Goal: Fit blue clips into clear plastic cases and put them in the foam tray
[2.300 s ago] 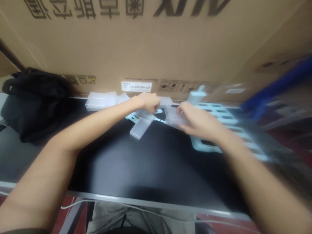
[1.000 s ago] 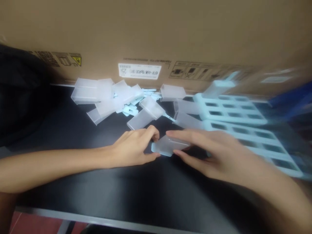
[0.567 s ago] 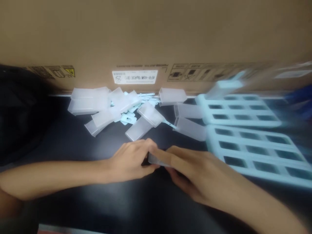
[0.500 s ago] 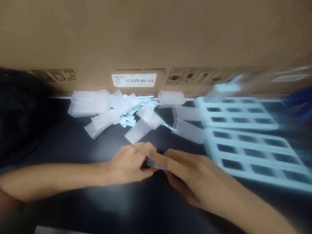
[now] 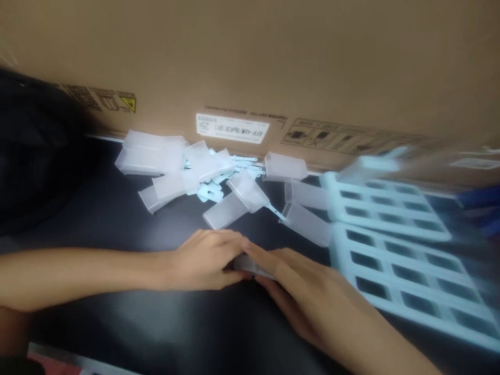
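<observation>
Low in the middle, my left hand (image 5: 213, 258) and my right hand (image 5: 304, 291) meet around one translucent popsicle mold (image 5: 252, 265). Fingers of both hands are closed on it, and they hide most of its body. Just beyond them, more translucent molds (image 5: 226, 209) lie loose on the dark table. One mold (image 5: 247, 190) rests across another, with a light-blue popsicle stick (image 5: 276, 211) poking out from its lower end. A heap of flat light-blue sticks (image 5: 211, 192) lies partly beneath the molds to the left.
Two light-blue racks with rectangular openings, a far one (image 5: 388, 205) and a near one (image 5: 414, 271), stand at the right. A mold with a blue top (image 5: 369, 165) is at the far rack. Behind rises a large cardboard box (image 5: 250, 62). Something black (image 5: 35, 151) occupies the left.
The view has tilted, so the box and racks sit at a new slant. Both hands keep hold of the same mold in nearly the same pose.
</observation>
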Action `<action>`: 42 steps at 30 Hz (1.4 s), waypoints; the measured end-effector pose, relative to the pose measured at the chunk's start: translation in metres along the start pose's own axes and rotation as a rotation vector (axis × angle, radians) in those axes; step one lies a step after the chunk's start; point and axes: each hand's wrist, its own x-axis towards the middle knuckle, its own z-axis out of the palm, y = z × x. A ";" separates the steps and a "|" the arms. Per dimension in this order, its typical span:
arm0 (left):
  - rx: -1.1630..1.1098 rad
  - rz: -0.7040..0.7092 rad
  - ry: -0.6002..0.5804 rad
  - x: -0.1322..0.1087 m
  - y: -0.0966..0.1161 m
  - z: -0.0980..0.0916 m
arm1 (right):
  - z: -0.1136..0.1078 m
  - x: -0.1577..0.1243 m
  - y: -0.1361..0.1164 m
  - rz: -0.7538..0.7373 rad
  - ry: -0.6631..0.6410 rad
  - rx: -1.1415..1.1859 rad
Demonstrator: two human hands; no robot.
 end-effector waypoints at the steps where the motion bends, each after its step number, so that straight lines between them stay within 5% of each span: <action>1: 0.014 0.009 0.006 -0.001 -0.001 0.001 | 0.001 0.001 0.000 -0.001 -0.008 0.038; 9: 0.096 0.022 -0.011 -0.003 -0.004 0.000 | -0.004 0.001 -0.004 0.052 0.005 0.092; 21: -0.077 -0.009 0.025 -0.003 0.001 -0.002 | 0.006 0.004 -0.009 0.062 -0.020 0.056; 26: -0.239 0.091 0.295 -0.008 0.000 -0.001 | -0.011 0.000 0.004 0.034 0.113 0.115; 29: -0.361 0.285 0.531 -0.007 -0.006 0.004 | -0.020 -0.003 0.019 0.054 0.140 0.017; 32: -0.430 0.388 0.628 -0.004 -0.011 0.008 | -0.017 0.006 0.035 0.108 0.170 -0.173; 37: -0.385 0.507 0.645 0.000 -0.015 0.007 | 0.003 0.043 0.054 0.250 0.167 -0.503; 42: -0.318 0.513 0.494 0.001 -0.015 0.005 | 0.018 0.070 0.069 0.328 0.154 -0.472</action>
